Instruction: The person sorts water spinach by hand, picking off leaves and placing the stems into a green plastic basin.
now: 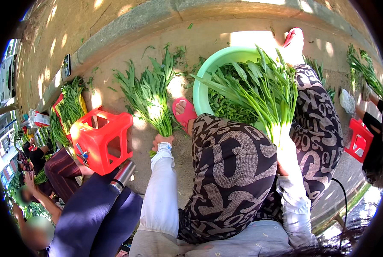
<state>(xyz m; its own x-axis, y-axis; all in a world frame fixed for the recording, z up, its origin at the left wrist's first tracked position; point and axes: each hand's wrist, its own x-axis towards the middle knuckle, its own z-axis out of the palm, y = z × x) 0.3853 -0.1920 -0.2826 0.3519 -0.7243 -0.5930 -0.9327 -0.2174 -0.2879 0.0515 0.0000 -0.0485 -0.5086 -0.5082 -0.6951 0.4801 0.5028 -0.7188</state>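
My left hand (162, 140) is closed around the stem ends of a bunch of long-leaved greens (151, 99) lying on the ground left of my pink sandal (184, 112). My right hand (284, 163), partly hidden by my patterned trousers and in bright light, grips the pale stems of another leafy bunch (275, 106). That bunch slants over a light green plastic basin (204, 85), its leaves above the rim. Inside the basin lie cut green pieces and leaves (230, 106), partly covered by the bunch.
A red plastic stool (95, 141) and a steel flask (123, 175) are at left, beside a seated person's dark blue trousers (88, 205). More greens (71, 106) lie beyond the stool. A phone (66, 65) rests by the concrete curb (130, 35). Another person sits far right near a red stool (359, 140).
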